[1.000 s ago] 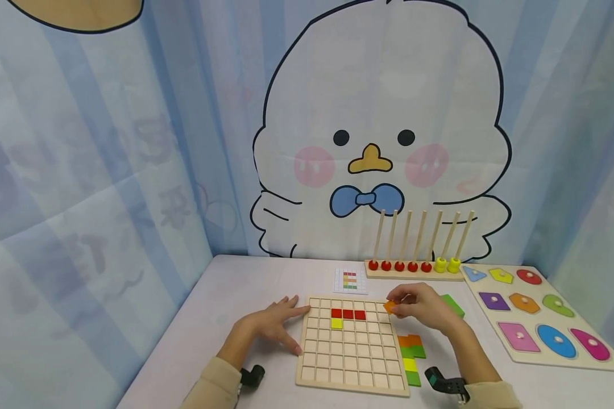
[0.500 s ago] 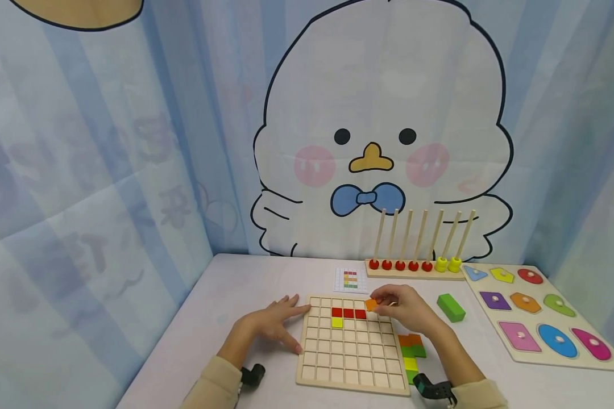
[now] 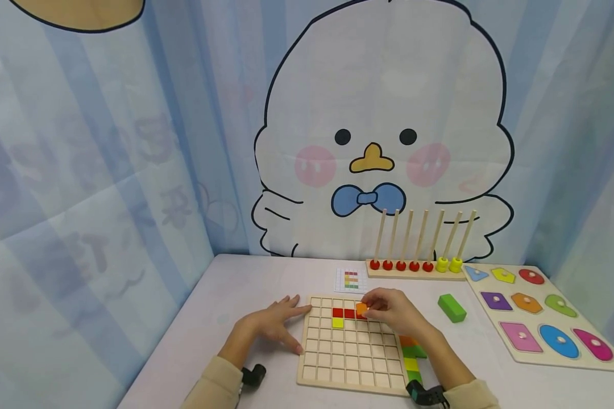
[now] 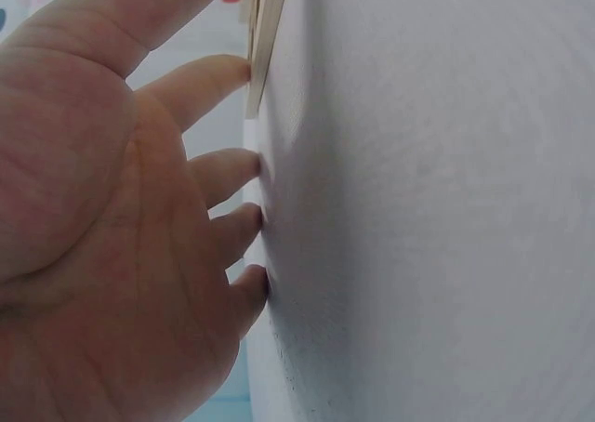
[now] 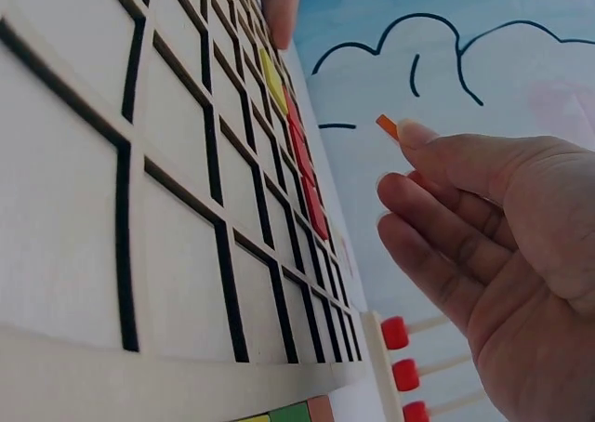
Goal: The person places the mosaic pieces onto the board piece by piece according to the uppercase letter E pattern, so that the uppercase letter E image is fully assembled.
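My right hand (image 3: 393,309) pinches an orange square tile (image 3: 361,309) between thumb and fingers, over the red row of a wooden grid board (image 3: 337,363). In the right wrist view the orange tile (image 5: 388,126) is apart from the board. Three red tiles (image 3: 343,313) sit in a row in the grid's upper part, the rightmost partly covered by the orange tile. One yellow tile (image 3: 337,322) lies below the leftmost red one. My left hand (image 3: 272,324) has its fingers spread at the board's left edge; in the left wrist view its fingertips touch the table and the board's side.
A card with a small colored pattern (image 3: 351,280) lies behind the board. Orange, green and yellow pieces (image 3: 411,363) lie along its right side. Farther right are a green block (image 3: 452,308) and a shape puzzle board (image 3: 542,312). A peg rack with beads (image 3: 414,271) stands at the back.
My right hand has carried the orange tile leftward from the board's upper right corner to above the red row. My left hand has stayed in place.
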Demonstrator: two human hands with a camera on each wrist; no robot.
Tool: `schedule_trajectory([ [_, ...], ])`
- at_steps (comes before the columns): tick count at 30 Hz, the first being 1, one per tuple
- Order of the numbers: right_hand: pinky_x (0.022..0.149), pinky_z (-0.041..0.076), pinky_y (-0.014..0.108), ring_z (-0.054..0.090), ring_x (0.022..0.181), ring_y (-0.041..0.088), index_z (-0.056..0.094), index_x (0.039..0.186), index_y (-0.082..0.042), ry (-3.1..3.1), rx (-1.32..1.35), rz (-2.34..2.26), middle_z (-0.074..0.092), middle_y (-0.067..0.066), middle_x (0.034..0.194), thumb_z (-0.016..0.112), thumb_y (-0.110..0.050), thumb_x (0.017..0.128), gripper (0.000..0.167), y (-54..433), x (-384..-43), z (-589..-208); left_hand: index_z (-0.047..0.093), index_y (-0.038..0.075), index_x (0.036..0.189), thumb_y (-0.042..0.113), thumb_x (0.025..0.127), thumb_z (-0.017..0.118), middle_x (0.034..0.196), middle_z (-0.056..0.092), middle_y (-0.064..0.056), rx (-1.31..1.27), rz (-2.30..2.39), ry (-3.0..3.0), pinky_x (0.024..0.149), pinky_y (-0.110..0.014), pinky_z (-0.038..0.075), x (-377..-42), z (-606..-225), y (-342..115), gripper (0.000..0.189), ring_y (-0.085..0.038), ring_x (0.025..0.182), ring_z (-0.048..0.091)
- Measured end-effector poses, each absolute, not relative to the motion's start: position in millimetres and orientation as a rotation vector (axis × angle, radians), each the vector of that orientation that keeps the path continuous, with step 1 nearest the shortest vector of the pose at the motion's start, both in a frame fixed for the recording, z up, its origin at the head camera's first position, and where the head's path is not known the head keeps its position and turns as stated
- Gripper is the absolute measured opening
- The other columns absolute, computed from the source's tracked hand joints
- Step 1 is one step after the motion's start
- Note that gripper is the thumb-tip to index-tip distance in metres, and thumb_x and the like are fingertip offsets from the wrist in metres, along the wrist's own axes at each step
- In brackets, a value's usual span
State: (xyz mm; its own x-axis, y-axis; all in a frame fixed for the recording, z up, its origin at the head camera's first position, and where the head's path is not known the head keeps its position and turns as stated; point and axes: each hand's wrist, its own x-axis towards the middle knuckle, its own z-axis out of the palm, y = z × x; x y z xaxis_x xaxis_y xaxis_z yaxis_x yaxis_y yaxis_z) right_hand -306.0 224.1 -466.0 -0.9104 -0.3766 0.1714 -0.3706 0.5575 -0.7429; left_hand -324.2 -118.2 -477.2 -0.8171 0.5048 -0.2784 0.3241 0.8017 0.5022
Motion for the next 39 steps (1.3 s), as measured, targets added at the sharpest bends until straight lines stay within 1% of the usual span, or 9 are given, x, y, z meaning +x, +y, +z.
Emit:
schedule_trajectory([
  [6,0.077,0.057,0.02,0.064,0.085,0.01,0.074,0.112,-0.007,2.755,-0.738,-1.283,0.074,0.004,0.105,0.08,-0.017,0.092,0.023,217,-305,-467,0.043,0.037,0.159,0.048,0.073,0.093,0.175,0.019,-0.008,0.614,0.616,2.591,0.129,-0.065,0.013,-323,-476,-116,0.099,-0.035,0.163,0.008],
  [10,0.076,0.057,0.02,0.064,0.085,0.01,0.075,0.111,-0.008,2.765,-0.728,-1.242,0.074,0.003,0.103,0.081,-0.018,0.091,0.023,212,-305,-466,0.044,0.035,0.158,0.046,0.072,0.093,0.175,0.02,-0.009,0.62,0.63,2.59,0.128,-0.065,0.013,-322,-474,-116,0.099,-0.036,0.163,0.009],
  [17,0.074,0.056,0.02,0.063,0.082,0.012,0.075,0.109,-0.004,2.727,-0.747,-1.234,0.074,0.01,0.102,0.082,-0.018,0.09,0.025,202,-306,-467,0.044,0.036,0.158,0.046,0.073,0.093,0.175,0.019,-0.009,0.631,0.628,2.586,0.129,-0.065,0.013,-322,-474,-117,0.099,-0.036,0.163,0.009],
  [25,0.071,0.055,0.021,0.062,0.078,0.009,0.076,0.107,-0.009,2.721,-0.807,-1.189,0.071,-0.001,0.094,0.084,-0.02,0.089,0.023,196,-307,-470,0.044,0.036,0.158,0.046,0.073,0.093,0.175,0.019,-0.009,0.632,0.625,2.587,0.129,-0.064,0.012,-323,-474,-117,0.099,-0.036,0.163,0.009],
  [32,0.068,0.056,0.021,0.064,0.076,0.006,0.076,0.102,-0.008,2.681,-0.878,-1.159,0.072,-0.003,0.091,0.084,-0.017,0.088,0.018,188,-304,-472,0.043,0.037,0.158,0.047,0.074,0.092,0.175,0.019,-0.009,0.629,0.621,2.588,0.128,-0.065,0.012,-322,-474,-117,0.099,-0.036,0.163,0.009],
  [39,0.071,0.057,0.02,0.064,0.077,0.003,0.077,0.099,-0.008,2.665,-0.961,-1.137,0.074,0.0,0.092,0.085,-0.017,0.086,0.018,182,-301,-476,0.044,0.037,0.158,0.047,0.074,0.092,0.175,0.019,-0.009,0.613,0.632,2.58,0.127,-0.068,0.013,-322,-473,-117,0.098,-0.037,0.163,0.009],
])
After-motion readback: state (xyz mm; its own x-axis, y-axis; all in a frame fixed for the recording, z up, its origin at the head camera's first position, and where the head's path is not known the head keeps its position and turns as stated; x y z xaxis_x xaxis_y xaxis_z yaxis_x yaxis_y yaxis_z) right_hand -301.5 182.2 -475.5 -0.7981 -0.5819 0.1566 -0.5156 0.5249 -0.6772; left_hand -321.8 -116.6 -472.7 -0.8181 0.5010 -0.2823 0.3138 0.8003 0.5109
